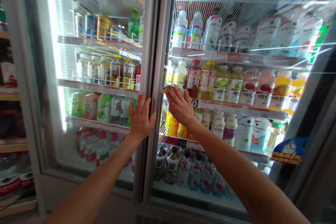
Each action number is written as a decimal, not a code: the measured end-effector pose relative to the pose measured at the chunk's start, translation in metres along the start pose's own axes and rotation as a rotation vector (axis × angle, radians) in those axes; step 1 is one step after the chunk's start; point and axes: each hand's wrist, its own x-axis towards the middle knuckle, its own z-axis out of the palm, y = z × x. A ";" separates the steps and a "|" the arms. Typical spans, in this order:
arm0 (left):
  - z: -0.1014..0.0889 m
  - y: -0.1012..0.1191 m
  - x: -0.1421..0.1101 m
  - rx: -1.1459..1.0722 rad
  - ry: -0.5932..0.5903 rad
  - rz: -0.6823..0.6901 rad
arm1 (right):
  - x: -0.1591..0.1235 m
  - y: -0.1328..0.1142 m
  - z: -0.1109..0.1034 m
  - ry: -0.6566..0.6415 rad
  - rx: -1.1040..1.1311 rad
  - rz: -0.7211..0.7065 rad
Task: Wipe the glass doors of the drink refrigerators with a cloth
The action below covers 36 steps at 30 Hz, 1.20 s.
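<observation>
My left hand lies flat with its fingers spread, against the left glass door's metal frame and the glass edge beside it. It holds nothing. On the other side of the gap, my right hand presses a pale cloth to the right door near its frame. Most of the cloth is hidden under the fingers; only a thin edge shows at the fingertips. Both doors of the drinks fridge look closed.
Behind the right glass stand rows of bottled drinks on wire shelves. Cans and more bottles fill the left side. A blue sticker is on the right door. Open shelving with goods stands at the far left.
</observation>
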 end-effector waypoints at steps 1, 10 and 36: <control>-0.001 0.000 0.001 0.003 0.008 0.001 | -0.001 -0.002 0.001 0.003 0.005 0.015; -0.002 0.013 0.019 -0.020 0.038 0.071 | 0.007 0.025 -0.015 0.048 -0.100 -0.016; 0.052 0.081 0.089 -0.118 0.023 0.154 | -0.057 0.157 -0.098 0.339 -0.225 0.434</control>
